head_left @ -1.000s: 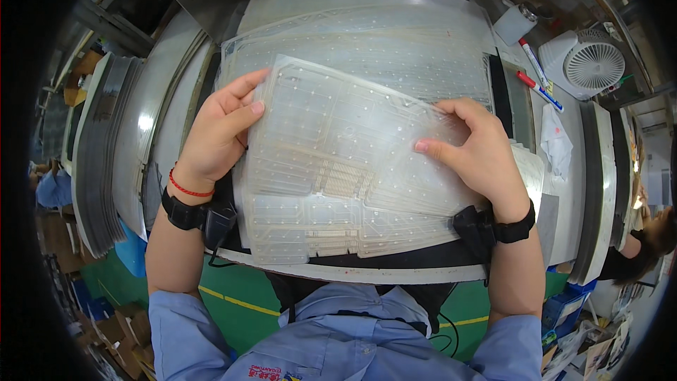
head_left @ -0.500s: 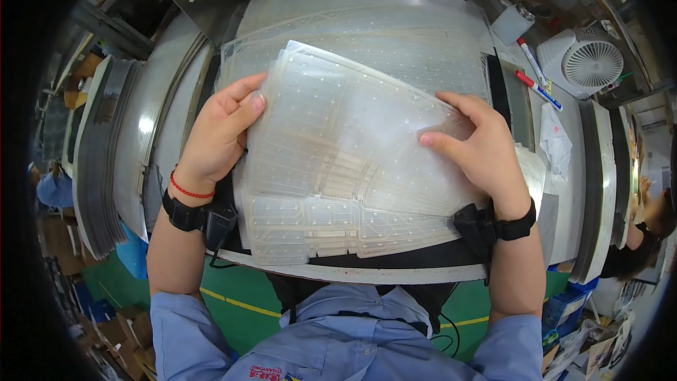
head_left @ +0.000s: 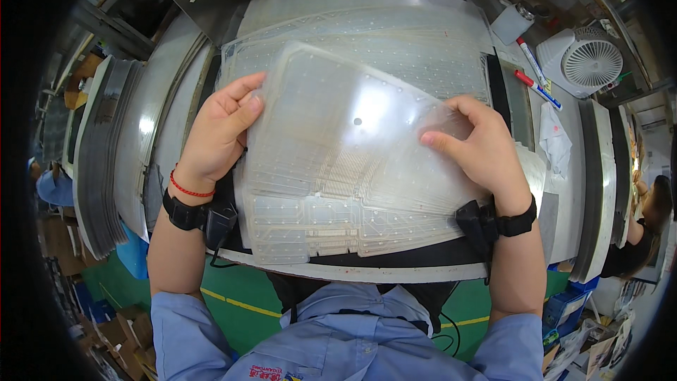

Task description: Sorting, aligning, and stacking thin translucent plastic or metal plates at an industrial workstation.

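Light-grey bench [head_left: 395,275] with a white near edge, green floor [head_left: 240,300] beyond. My left hand [head_left: 229,118] is clamped, thumb over fingers, on the left edge of a glossy, translucent, rectangular plastic sheet [head_left: 310,102]; my right hand [head_left: 483,142] pinches its right end, thumb on top. Sheet slants over a fanned pile of translucent line-printed sheets [head_left: 282,229] at the bench's near edge. Two-sided grip probably stops thin film sagging. Red-capped markers [head_left: 540,90] lie toward the far right corner, likely kept within reach.

Left hand [head_left: 229,116] pinching, right hand [head_left: 485,144] curved, thumb [head_left: 441,142] extended, forearms [head_left: 173,261] bare
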Tool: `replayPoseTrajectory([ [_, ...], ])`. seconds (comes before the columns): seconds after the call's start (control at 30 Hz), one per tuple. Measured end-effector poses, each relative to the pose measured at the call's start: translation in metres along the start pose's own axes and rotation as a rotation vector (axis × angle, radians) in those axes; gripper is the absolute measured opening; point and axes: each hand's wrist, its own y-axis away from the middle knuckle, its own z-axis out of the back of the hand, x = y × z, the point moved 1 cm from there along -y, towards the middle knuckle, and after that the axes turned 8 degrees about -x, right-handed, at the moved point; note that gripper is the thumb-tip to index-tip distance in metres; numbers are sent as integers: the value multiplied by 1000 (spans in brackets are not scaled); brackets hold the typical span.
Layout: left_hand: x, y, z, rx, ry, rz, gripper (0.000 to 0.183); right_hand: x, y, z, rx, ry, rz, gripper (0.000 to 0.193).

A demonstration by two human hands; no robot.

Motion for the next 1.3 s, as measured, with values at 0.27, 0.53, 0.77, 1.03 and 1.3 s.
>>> replayPoseTrajectory([
  [0.27, -5, 1, -6, -21, -44, 5, 43, 2, 1, 0, 0, 6, -32, 41],
  [0.53, -4, -1, -1, -39, -93, 21, 42, 3, 0, 1, -42, 62, 9, 42],
  [0.77, -4, 1, 5, -151, -366, -294, 36, 10, 4, 0, -54, -5, -20, 44],
  [1.03, -10, 8, 0, -55, -245, -119, 17, 14, 7, -1, -180, 26, 271, 49],
  [1.3, -45, 90, 87, -642, -247, -427, 11, 23, 15, 13, -710, 65, 492, 41],
])
